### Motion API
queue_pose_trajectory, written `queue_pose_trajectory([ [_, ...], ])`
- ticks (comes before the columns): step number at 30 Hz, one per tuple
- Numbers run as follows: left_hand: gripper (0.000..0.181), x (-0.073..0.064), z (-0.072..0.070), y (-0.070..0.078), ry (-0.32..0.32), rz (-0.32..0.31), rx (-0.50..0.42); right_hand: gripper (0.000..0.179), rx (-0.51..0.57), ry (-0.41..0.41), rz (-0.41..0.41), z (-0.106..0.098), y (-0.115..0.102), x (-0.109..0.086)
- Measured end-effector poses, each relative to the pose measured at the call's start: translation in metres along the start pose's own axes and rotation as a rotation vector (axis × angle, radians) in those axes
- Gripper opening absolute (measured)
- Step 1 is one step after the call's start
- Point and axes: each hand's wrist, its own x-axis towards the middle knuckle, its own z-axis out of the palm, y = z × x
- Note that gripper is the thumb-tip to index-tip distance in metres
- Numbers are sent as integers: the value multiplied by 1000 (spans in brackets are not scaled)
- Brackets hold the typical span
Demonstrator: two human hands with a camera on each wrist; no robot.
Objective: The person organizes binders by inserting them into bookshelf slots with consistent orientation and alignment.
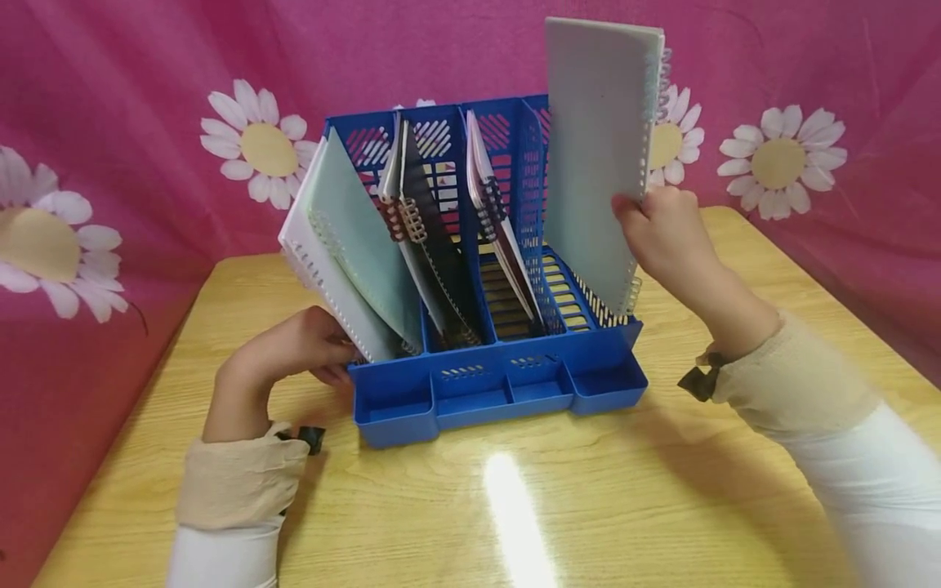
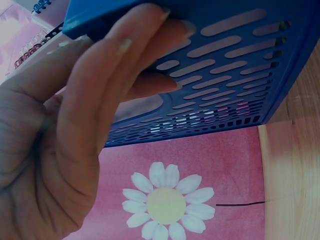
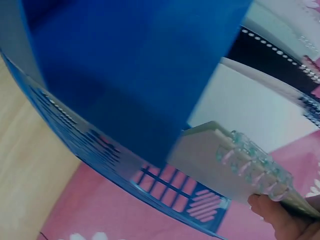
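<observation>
A blue file rack (image 1: 397, 429) stands on the table with spiral notebooks upright in its slots. My right hand (image 1: 676, 237) pinches the spiral edge of a grey-green notebook (image 1: 599, 147) in the rightmost slot; its lower end is inside the rack and its top rises above the back. Its clear coil (image 3: 255, 167) shows in the right wrist view. At the rack's front left corner, my left hand (image 1: 297, 343) grips the edge, its fingers (image 2: 107, 90) along the slotted outer side wall (image 2: 300, 40). The left thumb is partly hidden behind the edge.
Leaning left in the leftmost slot are white and pale green notebooks (image 1: 367, 220). A dark notebook (image 1: 434, 220) and a pinkish one (image 1: 481, 163) occupy the middle slots. Low compartments (image 1: 470, 400) run along the rack's front. A pink flowered cloth (image 1: 456, 41) hangs behind the wooden table (image 1: 412, 506).
</observation>
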Motion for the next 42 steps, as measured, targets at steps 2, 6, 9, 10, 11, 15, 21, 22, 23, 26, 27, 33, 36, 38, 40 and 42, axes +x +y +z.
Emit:
queue_pose_trajectory([
  [2, 29, 0, 0, 0, -2, -4, 6, 40, -26, -2, 2, 6, 3, 3],
  [6, 31, 0, 1, 2, -9, 12, 13, 37, -74, -16, 2, 17, 7, 6],
  [9, 32, 0, 1, 3, -9, 22, 21, 35, -114, -38, -9, 22, 8, 9],
  [10, 32, -1, 1, 4, -8, 19, 24, 35, -129, -46, -15, 24, 7, 11],
  [11, 32, -1, 0, 4, -8, 14, 22, 35, -140, -56, -21, 25, 7, 12],
  [15, 34, -3, 0, 4, -8, -1, 10, 34, -153, -94, -33, 30, 4, 17],
  [21, 32, -2, 0, 5, -7, 32, 36, 40, -240, -163, -99, 39, 1, 19],
  [22, 31, -2, 0, 5, -7, 37, 38, 41, -251, -173, -109, 40, 1, 19],
  [23, 30, -2, 0, 5, -8, 40, 40, 42, -260, -179, -118, 41, 0, 19],
  [26, 28, -2, 0, 5, -9, 48, 31, 44, -259, -193, -119, 42, 1, 19],
  [27, 28, -3, 0, 5, -9, 50, 29, 44, -258, -197, -122, 42, 1, 20],
  [33, 29, -4, -3, 4, -5, 49, 29, 44, -297, -220, -157, 47, 5, 21],
  [36, 27, -3, -3, 4, -17, 51, 18, 42, -327, -257, -191, 50, 10, 19],
  [38, 27, -2, -3, 3, -24, 48, 6, 40, -341, -295, -204, 54, 13, 18],
  [40, 26, -2, -2, 3, -28, 50, -8, 38, -331, -359, -185, 58, 16, 17],
  [42, 27, -2, -1, 2, -23, 49, -4, 31, -308, -432, -135, 63, 18, 16],
])
